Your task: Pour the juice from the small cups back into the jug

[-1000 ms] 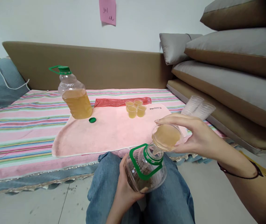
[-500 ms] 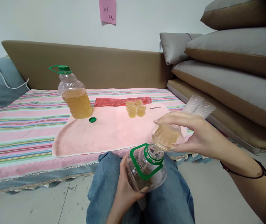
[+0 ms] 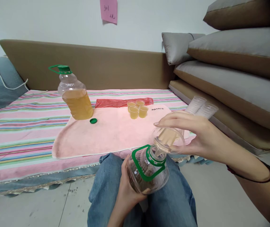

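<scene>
Between the knees, my left hand (image 3: 131, 186) is wrapped round a clear plastic bottle (image 3: 157, 181) with a green ring handle and no cap on its mouth. My right hand (image 3: 191, 130) grips a clear plastic cup (image 3: 169, 140), tipped over the bottle's neck. Pale yellow liquid runs from the cup's rim into the bottle mouth. Beyond them, several small cups (image 3: 134, 112) of yellow liquid stand grouped on a pink cloth (image 3: 106, 132). A green bottle cap (image 3: 93, 120) lies on that cloth, near a large bottle (image 3: 79, 104) partly full of amber liquid and capped in green.
Two stacks of clear cups (image 3: 207, 110) lie at the right, partly behind my right hand. A red plastic bag (image 3: 116, 103) is spread behind the small cups. Large cushions (image 3: 239, 78) are piled at the right. A striped sheet (image 3: 26, 135) covers the bed.
The cup in my right hand is tilted further and holds less liquid. My left hand and the bottle have stayed almost still.
</scene>
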`<state>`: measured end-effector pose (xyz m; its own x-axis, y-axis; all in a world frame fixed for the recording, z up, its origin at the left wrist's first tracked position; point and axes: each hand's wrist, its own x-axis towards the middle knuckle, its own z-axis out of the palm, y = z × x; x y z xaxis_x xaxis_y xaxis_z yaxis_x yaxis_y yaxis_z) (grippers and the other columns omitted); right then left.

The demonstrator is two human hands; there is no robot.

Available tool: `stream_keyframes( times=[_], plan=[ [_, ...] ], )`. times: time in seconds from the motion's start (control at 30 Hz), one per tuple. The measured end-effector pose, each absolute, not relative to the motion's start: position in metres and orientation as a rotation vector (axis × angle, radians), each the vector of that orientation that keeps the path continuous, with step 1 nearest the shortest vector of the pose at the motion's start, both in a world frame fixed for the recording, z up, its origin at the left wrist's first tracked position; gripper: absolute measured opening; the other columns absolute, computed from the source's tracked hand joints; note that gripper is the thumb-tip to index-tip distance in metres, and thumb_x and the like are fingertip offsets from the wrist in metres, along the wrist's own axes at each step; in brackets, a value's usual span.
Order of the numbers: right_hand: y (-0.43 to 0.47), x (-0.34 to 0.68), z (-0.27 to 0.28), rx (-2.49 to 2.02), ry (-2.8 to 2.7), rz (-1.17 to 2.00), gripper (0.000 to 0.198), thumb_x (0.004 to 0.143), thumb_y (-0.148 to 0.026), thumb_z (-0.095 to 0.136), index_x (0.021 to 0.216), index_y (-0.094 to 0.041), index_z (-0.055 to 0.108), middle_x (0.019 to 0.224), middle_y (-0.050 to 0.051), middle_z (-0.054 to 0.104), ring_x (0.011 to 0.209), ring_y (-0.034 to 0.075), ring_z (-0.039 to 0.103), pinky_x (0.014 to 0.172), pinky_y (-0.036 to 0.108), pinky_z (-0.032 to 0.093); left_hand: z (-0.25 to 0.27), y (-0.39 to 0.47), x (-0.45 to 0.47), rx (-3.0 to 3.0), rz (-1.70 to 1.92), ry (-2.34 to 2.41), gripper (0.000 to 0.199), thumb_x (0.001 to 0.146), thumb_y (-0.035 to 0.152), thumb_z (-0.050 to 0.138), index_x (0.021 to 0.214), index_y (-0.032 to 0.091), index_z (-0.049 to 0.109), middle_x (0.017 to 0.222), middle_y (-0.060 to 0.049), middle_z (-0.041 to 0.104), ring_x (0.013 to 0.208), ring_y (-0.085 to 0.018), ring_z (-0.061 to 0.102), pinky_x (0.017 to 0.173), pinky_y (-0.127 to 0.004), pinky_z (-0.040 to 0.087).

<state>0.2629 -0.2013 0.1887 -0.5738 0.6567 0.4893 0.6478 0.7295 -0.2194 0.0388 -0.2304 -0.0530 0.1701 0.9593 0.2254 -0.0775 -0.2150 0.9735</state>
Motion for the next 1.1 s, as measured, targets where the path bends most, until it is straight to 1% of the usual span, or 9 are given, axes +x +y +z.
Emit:
stream_keyframes(
  times=[0.13,0.33,0.53,0.73,0.9,1.0,1.1],
  plan=[
    [-0.202,0.261,0.192,-0.990,-2.392,0.023,0.039,0.091,-0.031,0.070,0.129,-0.027,0.065,0.121,0.007,0.067,0.114,0.028,0.062,0.098,0.041,0.052,-0.055,-0.230,0.039,1.398,1.275,0.939,0.113,0.057,0.037,0.089,0.151,0.024,0.026,0.143,-0.016,0.051,0.133,-0.037,0.054,0.110,-0.051,0.048],
    [-0.201,0.260,0.193,-0.884,-2.449,-0.040,0.030,0.098,-0.031,0.062,0.128,-0.027,0.065,0.120,0.008,0.066,0.114,0.026,0.061,0.100,0.041,0.049,-0.050,-0.231,0.039,1.401,1.275,0.936,0.110,0.059,0.035,0.088,0.151,0.026,0.027,0.144,-0.013,0.051,0.133,-0.039,0.053,0.110,-0.051,0.048],
    [-0.202,0.258,0.191,-0.833,-2.505,-0.135,0.031,0.100,-0.023,0.057,0.130,-0.027,0.064,0.123,0.008,0.065,0.118,0.026,0.058,0.105,0.046,0.046,-0.050,-0.231,0.039,1.404,1.283,0.880,0.110,0.061,0.030,0.088,0.151,0.025,0.024,0.145,-0.016,0.050,0.134,-0.036,0.053,0.112,-0.052,0.045],
    [-0.207,0.251,0.195,-0.784,-2.552,-0.283,0.034,0.103,-0.014,0.047,0.126,-0.031,0.066,0.123,0.004,0.066,0.121,0.023,0.057,0.108,0.044,0.045,-0.052,-0.231,0.040,1.414,1.289,0.862,0.112,0.062,0.028,0.088,0.151,0.029,0.021,0.148,-0.013,0.048,0.136,-0.035,0.052,0.113,-0.051,0.045],
    [-0.214,0.244,0.200,-0.726,-2.597,-0.466,0.031,0.105,-0.015,0.049,0.123,-0.033,0.066,0.124,0.001,0.066,0.126,0.021,0.055,0.114,0.048,0.040,-0.044,-0.231,0.040,1.435,1.297,0.866,0.112,0.061,0.026,0.088,0.151,0.028,0.022,0.149,-0.014,0.049,0.136,-0.034,0.053,0.111,-0.047,0.048],
    [-0.215,0.243,0.200,-0.656,-2.608,-0.550,0.029,0.105,-0.015,0.049,0.124,-0.031,0.065,0.123,0.001,0.067,0.126,0.021,0.055,0.114,0.050,0.039,-0.042,-0.231,0.039,1.445,1.295,0.866,0.110,0.062,0.025,0.088,0.151,0.026,0.022,0.151,-0.016,0.047,0.137,-0.034,0.052,0.111,-0.045,0.047],
    [-0.212,0.248,0.198,-0.667,-2.597,-0.521,0.030,0.104,-0.013,0.049,0.126,-0.027,0.064,0.123,0.003,0.066,0.125,0.022,0.055,0.114,0.050,0.039,-0.043,-0.231,0.040,1.439,1.284,0.847,0.111,0.062,0.025,0.088,0.151,0.026,0.020,0.151,-0.017,0.047,0.137,-0.033,0.052,0.112,-0.045,0.047]
  ],
)
